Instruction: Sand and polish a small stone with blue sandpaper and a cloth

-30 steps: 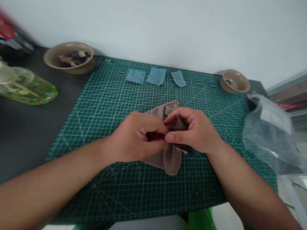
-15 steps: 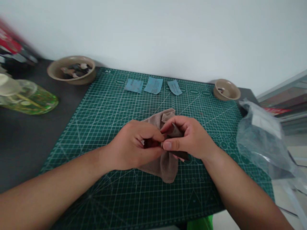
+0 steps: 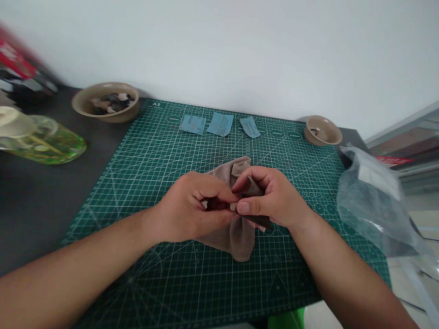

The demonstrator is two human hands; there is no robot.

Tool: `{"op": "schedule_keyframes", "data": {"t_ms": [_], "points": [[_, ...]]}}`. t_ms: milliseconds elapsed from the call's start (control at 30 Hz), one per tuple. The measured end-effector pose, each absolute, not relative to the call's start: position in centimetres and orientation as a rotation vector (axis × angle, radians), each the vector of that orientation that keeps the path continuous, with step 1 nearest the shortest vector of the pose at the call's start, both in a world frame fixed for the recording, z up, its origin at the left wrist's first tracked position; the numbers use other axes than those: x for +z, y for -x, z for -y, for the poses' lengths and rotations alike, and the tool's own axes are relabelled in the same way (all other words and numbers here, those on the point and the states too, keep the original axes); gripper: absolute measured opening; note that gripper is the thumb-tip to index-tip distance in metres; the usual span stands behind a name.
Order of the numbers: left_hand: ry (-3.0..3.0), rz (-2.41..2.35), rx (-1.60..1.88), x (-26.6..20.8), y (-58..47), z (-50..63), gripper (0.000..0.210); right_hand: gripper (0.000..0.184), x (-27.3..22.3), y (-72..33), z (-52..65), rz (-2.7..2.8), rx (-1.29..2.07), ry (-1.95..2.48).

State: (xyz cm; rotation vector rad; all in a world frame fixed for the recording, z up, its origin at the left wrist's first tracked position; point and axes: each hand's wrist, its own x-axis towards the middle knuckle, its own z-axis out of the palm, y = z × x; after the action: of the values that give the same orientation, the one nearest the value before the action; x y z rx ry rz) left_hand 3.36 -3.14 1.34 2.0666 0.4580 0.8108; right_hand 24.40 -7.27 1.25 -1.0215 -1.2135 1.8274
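My left hand [image 3: 192,208] and my right hand [image 3: 272,196] meet over a taupe cloth [image 3: 219,240] lying folded and crumpled on a green cutting mat [image 3: 164,169]. Thumb and index finger of the left hand are pinched together at a small beige bit [image 3: 233,207] between the two hands; what else they grip is hidden. The right hand is closed, its thumb pressing near the same bit. A thin dark brown flat piece [image 3: 259,222] sticks out below the right thumb, and its greyish upper part shows inside the curled fingers.
Three light blue paper pieces [image 3: 220,124] lie along the mat's far side. A brown bowl [image 3: 128,114] with small pieces stands back left, a smaller bowl [image 3: 329,139] back right. A clear bottle [image 3: 65,146] lies left; a transparent plastic bag [image 3: 360,210] hangs over the right edge.
The small beige bit between the fingertips shows more clearly, and the right thumb has shifted slightly right. Otherwise the hands and cloth keep almost the same place.
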Motion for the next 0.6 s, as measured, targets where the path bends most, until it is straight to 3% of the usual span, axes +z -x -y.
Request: {"op": "schedule_keyframes", "data": {"t_ms": [100, 267, 500, 600], "points": [[-2.038, -0.414, 0.819, 1.3, -3.2, 3.0, 0.007, 0.033, 1.2, -24.5, 7.3, 1.205, 1.826, 0.991], [-2.403, -0.477, 0.863, 0.4, -3.5, 2.9, 0.024, 0.034, 1.5, -23.9, 7.1, 1.582, 1.291, 1.334], [-2.075, -0.404, 0.829, 1.6, -3.2, 3.3, 0.009, 0.038, 1.1, -24.7, 7.3, 1.236, 1.832, 0.982], [-2.149, -0.406, 0.838, 1.6, -3.1, 3.3, 0.012, 0.034, 1.2, -24.7, 7.4, 1.314, 1.737, 1.036]]}}
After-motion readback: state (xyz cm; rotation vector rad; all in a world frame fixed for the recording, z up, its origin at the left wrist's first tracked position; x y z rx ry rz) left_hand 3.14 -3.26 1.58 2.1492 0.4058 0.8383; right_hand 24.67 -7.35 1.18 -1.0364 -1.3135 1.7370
